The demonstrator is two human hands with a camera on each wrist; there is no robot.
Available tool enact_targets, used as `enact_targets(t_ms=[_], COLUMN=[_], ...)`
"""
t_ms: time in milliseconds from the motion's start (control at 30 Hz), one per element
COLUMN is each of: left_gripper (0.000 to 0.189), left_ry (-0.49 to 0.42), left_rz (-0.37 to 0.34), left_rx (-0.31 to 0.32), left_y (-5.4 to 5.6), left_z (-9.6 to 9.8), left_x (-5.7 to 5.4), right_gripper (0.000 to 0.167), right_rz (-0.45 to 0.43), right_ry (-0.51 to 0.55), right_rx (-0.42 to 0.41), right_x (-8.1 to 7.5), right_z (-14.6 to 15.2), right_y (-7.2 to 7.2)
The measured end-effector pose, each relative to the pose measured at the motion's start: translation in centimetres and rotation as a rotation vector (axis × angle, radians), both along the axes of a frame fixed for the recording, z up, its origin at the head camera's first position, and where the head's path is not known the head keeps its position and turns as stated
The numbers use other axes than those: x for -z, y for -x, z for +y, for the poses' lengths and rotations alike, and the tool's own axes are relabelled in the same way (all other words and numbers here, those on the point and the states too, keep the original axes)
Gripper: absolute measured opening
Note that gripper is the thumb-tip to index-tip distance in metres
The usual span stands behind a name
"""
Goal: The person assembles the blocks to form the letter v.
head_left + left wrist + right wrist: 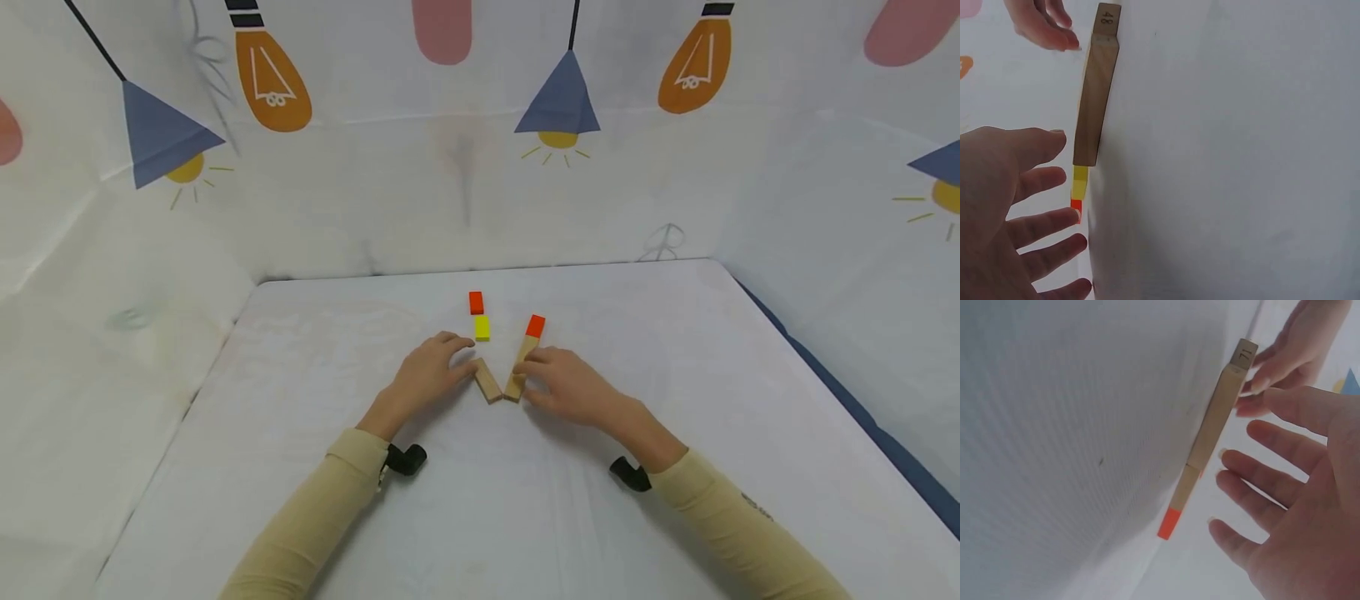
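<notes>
Plain wooden blocks form a V on the white table. The left side of it is one wooden block, with my left hand right beside it, fingers spread and thumb near its far end. On the right side, two wooden blocks lie end to end, capped by an orange-red block. My right hand is along that side, and in its wrist view the fingers are loosely extended with nothing between them. Past the left block lie a yellow block and a red block, roughly in line.
White cloth covers the table, whose far edge meets a hanging sheet printed with lamps and bulbs. Each wrist wears a black camera mount, the left one and the right one, close over the table.
</notes>
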State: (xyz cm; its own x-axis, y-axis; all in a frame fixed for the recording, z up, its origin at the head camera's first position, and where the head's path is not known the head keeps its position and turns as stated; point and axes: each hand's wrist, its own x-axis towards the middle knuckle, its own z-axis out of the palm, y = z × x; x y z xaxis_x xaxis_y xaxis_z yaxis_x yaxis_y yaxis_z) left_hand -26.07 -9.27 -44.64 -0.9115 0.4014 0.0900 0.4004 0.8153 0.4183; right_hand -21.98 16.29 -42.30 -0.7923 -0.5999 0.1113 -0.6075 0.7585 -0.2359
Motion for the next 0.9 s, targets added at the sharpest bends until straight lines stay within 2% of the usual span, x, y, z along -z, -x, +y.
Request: enact_targets(t_ms=[300, 600, 900], left_gripper=[0.045, 0.044, 0.042], left_ry=[0.024, 0.033, 0.021], left_rz=[-0.004, -0.004, -0.02], left_rx=[-0.003, -0.004, -0.03], left_y=[1.5, 2.7, 3.9], left_z=[-0.4, 0.0, 0.4], left_x=[0.1, -0.2, 0.0], right_gripper=[0.032, 0.039, 0.034], right_rz=[0.034, 0.027, 0.066], right_ry=[-0.001, -0.033, -0.059], right_rx=[-0.02, -0.02, -0.037], right_x=[-0.1, 0.1, 0.3], right_z=[-0.7, -1.3, -2.0], right_y=[-1.0, -2.0, -2.8])
